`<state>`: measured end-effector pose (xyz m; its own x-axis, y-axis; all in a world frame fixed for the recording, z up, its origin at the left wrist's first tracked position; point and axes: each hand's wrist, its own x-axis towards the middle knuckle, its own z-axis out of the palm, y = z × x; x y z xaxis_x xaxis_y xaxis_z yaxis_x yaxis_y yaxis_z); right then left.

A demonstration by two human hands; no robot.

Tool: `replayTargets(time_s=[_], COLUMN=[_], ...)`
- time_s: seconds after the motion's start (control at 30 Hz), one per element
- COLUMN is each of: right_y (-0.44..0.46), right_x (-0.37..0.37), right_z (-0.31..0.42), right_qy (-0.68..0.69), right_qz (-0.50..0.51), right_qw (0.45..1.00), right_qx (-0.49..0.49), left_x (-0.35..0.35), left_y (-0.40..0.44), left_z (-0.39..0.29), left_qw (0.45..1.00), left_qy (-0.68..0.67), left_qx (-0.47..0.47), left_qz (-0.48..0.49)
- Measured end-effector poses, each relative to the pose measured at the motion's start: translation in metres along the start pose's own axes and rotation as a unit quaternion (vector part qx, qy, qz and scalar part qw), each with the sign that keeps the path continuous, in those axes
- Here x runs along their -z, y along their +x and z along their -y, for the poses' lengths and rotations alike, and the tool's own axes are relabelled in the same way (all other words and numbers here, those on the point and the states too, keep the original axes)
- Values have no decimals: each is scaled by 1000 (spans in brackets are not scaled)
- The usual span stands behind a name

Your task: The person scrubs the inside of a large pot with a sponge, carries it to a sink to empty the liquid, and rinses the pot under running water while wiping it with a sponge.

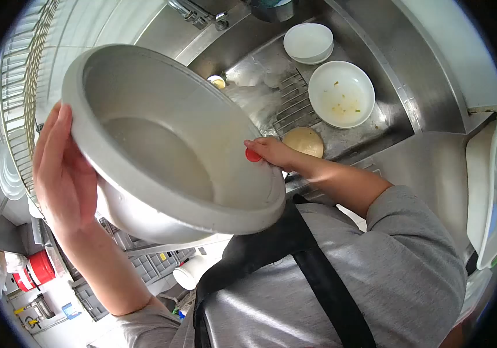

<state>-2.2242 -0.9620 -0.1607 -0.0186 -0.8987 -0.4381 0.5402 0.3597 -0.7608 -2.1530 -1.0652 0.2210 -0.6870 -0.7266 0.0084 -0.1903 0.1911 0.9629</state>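
Observation:
A large pale grey basin is tilted in front of me, with its open side facing up and a little cloudy residue inside. My left hand is spread against its outer left side and rim. On the right, my right hand grips the rim, and a small red object shows at its fingertips, inside the basin. Below the basin's rim lies the steel sink. In it are a white bowl with food scraps, stacked white bowls and a round tan item near my right forearm.
A chrome faucet is at the top, beside a dark container. On the left hangs a wire rack with plates. A red bucket sits lower left, and white trays stand at the right.

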Motion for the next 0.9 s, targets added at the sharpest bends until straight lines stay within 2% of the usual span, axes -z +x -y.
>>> replayTargets(time_s=[0.17,0.27,0.33,0.37,0.43,0.47,0.5,0.53,0.57,0.67,0.77,0.8,0.83,0.87,0.9], right_y=[-14,-15,-12,-9,-1,-1,0,-1,-4,-10,-5,-5,-6,-21,-26], right_x=[0,-1,-3,-1,4,2,-2,-4,-4,-3,-1,0,1,5,9], right_z=[17,18,15,11,2,1,-1,-3,-4,-7,-7,-3,2,22,30], right_qy=[55,103,135,135,13,12,73,134,132,47,-15,-40,-66,-100,-108], right_qz=[5,46,50,49,70,69,103,137,136,126,105,56,7,-13,-14], right_qw=[998,994,989,989,996,996,990,979,980,991,994,998,998,995,994], right_qx=[-6,-11,-42,-40,-59,-58,-64,-69,-68,28,-9,-16,-24,19,19], left_x=[-32,-40,-51,-57,-68,-70,-72,-75,-73,-60,-26,-12,2,15,25], left_y=[32,52,60,60,60,62,63,62,60,54,23,5,-9,-24,-42], left_z=[-9,-17,-22,-25,-28,-28,-29,-27,-26,-21,-16,-14,-9,-1,7], left_qw=[998,990,987,984,986,985,985,987,987,989,997,998,999,995,991], left_qy=[62,78,85,91,90,94,98,98,97,66,4,-23,-44,-67,-83], left_qx=[1,19,18,18,22,30,38,33,31,57,44,37,24,12,10], left_qz=[15,114,133,151,138,138,138,121,121,119,62,44,-12,-70,-102])
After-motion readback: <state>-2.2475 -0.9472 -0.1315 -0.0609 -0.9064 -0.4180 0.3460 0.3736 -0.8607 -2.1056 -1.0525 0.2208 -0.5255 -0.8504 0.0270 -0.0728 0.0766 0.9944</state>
